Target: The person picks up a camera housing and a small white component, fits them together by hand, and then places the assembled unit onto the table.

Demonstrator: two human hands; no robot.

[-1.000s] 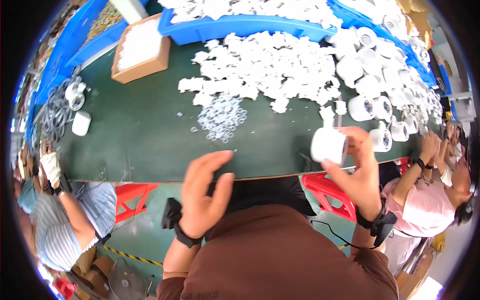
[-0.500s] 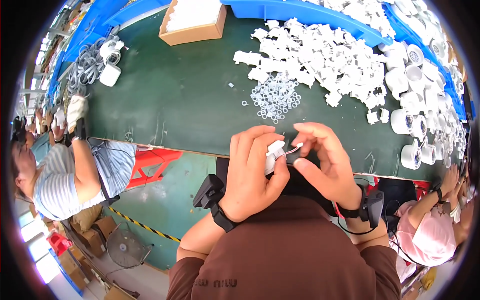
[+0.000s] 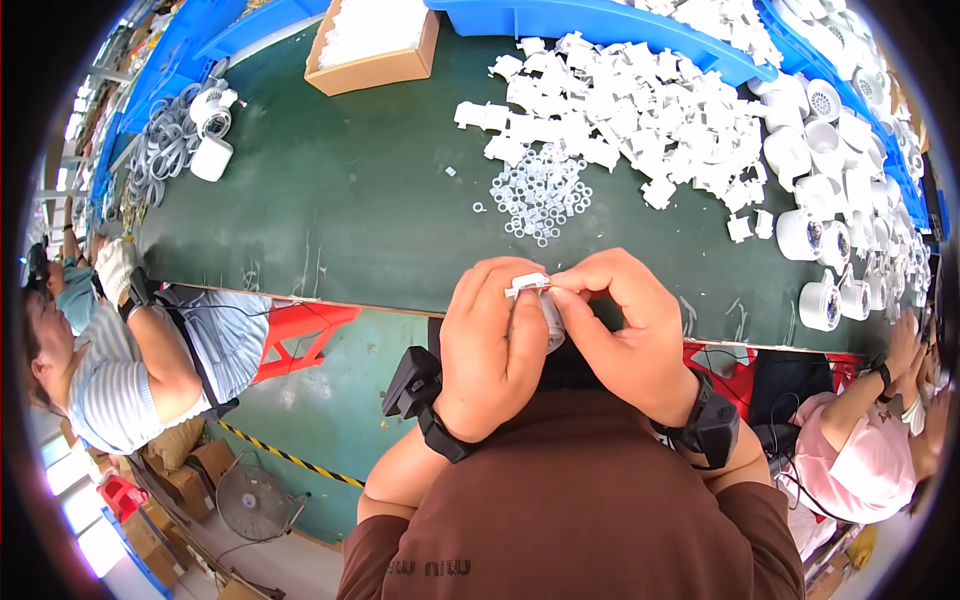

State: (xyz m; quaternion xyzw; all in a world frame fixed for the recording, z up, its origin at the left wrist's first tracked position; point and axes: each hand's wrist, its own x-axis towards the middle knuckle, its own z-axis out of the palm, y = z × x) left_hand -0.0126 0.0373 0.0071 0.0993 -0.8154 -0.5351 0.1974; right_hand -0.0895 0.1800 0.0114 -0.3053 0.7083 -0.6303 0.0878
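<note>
My left hand [image 3: 488, 355] is closed around a white plastic piece [image 3: 527, 283] at the table's front edge. A rounded whitish part [image 3: 552, 322] shows below it between my hands; whether the two are joined I cannot tell. The thumb and forefinger of my right hand [image 3: 630, 335] are pinched together against the piece's right end. They close on a thin wire, mostly hidden by the fingertips. Just beyond my hands lies a heap of small translucent rings [image 3: 540, 195], and behind it a wide pile of white plastic brackets [image 3: 650, 115].
White rounded housings [image 3: 800, 235] crowd the right side, near blue bins [image 3: 600, 27]. An open cardboard box [image 3: 375, 70] stands at the back. Grey cable coils [image 3: 170, 150] lie far left. Co-workers sit at both sides, one wearing a white glove [image 3: 115, 270].
My right hand has moved left, from holding the wire's white connector apart to pinching at the white piece. The left hand has turned the piece slightly. The left co-worker's gloved hand has moved lower.
</note>
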